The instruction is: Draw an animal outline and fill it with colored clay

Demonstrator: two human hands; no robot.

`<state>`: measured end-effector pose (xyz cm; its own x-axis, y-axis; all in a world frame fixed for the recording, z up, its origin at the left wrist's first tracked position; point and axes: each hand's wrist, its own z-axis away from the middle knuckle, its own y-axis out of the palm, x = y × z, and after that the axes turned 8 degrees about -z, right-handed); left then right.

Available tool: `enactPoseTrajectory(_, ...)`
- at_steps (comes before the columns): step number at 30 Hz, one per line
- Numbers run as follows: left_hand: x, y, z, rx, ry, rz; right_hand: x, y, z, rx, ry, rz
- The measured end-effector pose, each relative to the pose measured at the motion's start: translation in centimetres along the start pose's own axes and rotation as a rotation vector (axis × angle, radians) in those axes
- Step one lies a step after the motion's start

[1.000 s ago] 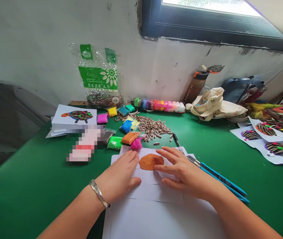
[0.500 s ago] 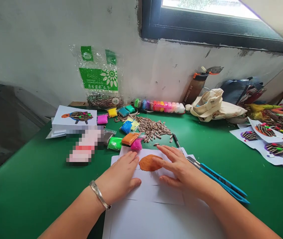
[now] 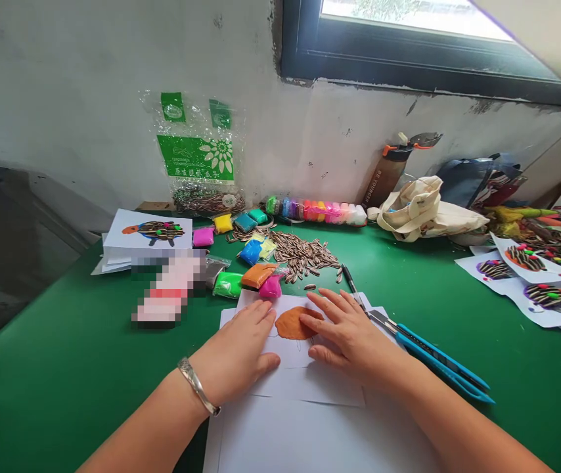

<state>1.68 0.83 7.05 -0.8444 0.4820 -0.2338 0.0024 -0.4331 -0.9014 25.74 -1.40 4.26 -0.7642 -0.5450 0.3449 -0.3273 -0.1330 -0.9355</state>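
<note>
A flattened oval of orange-brown modelling clay (image 3: pixel 291 324) lies on a white sheet of paper (image 3: pixel 310 387) with pencil lines around and below it. My left hand (image 3: pixel 241 348) rests flat on the paper's left side, its fingers stretched out beside the clay; it holds nothing. From the right, my right hand (image 3: pixel 342 335) reaches over with fingers spread, and one fingertip is on the clay's right part. Beyond the fingers lie a black pen (image 3: pixel 351 281) and, to the right, a blue tool with a metal tip (image 3: pixel 438 361).
Sunflower seeds (image 3: pixel 303 253) lie loose behind the paper, near bagged clay such as an orange packet (image 3: pixel 257 275). A stack with a turtle picture (image 3: pixel 117 243) stands left. At the back are a seed bag (image 3: pixel 196 157), a bottle (image 3: pixel 386 174) and a cloth bag (image 3: pixel 418 210).
My right hand has shifted slightly over the clay, toward the lower left, uncovering a single seed beyond the fingertips. My left hand has stayed in place.
</note>
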Motion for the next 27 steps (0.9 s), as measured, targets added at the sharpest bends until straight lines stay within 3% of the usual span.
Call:
enactPoseTrajectory(9, 0.3, 0.3, -0.2, -0.064, 0.054, 0.009, -1.3, 1.2, -0.7, -0.253, -0.005, -0.065)
enactPoseTrajectory(14, 0.4, 0.5, -0.2, -0.085, 0.069, 0.001, -0.3, -1.1, -1.7, 0.016, -0.046, -0.06)
enactPoseTrajectory(16, 0.5, 0.5, -0.2, -0.085, 0.073, -0.004, 0.1, -2.4, -2.2, 0.062, -0.032, -0.048)
enactPoseTrajectory(21, 0.5, 0.6, -0.2, -0.082, 0.083, -0.027, 0.3, -3.7, -4.6, 0.047, -0.005, -0.127)
enactPoseTrajectory(27, 0.5, 0.5, -0.4, -0.14, 0.117, -0.018, 0.0, -2.2, -9.7, -0.064, 0.2, -0.099)
